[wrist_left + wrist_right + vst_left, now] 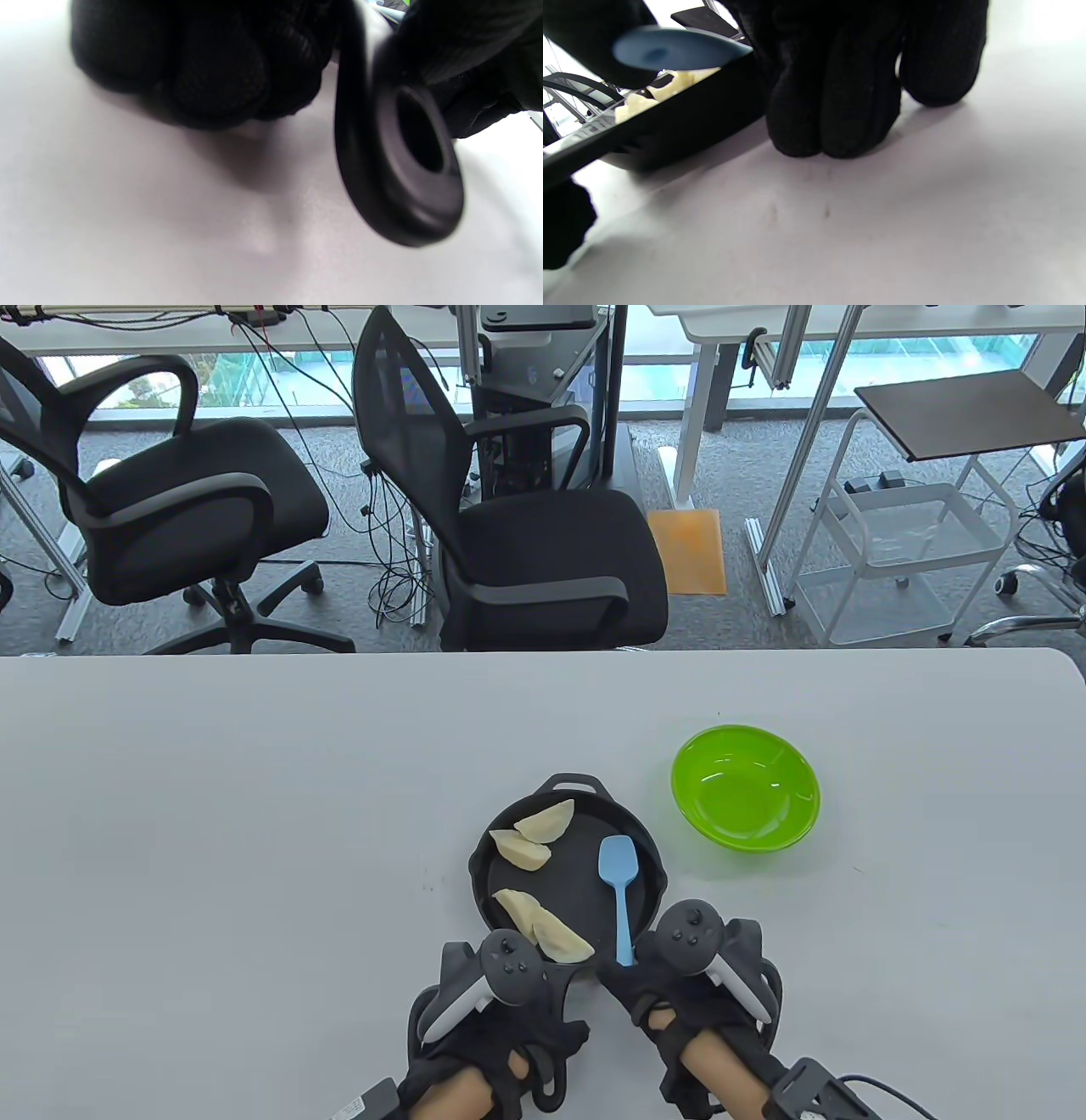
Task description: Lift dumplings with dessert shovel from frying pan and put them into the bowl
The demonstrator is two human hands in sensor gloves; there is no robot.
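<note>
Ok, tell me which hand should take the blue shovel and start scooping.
Right. The right hand is already at the handle end of the blue shovel, and the green bowl sits on its side. The left hand is at the frying pan handle, likely steadying it.

Dumplings (543, 823) and shovel (618, 891) lie in pan (646, 848), bowl (745, 789) right.

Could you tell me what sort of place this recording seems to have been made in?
Most likely an office or lab set up for recording, not a kitchen: black office chairs and cabled equipment racks stand behind the white table, where a frying pan and green bowl are laid out.
</note>
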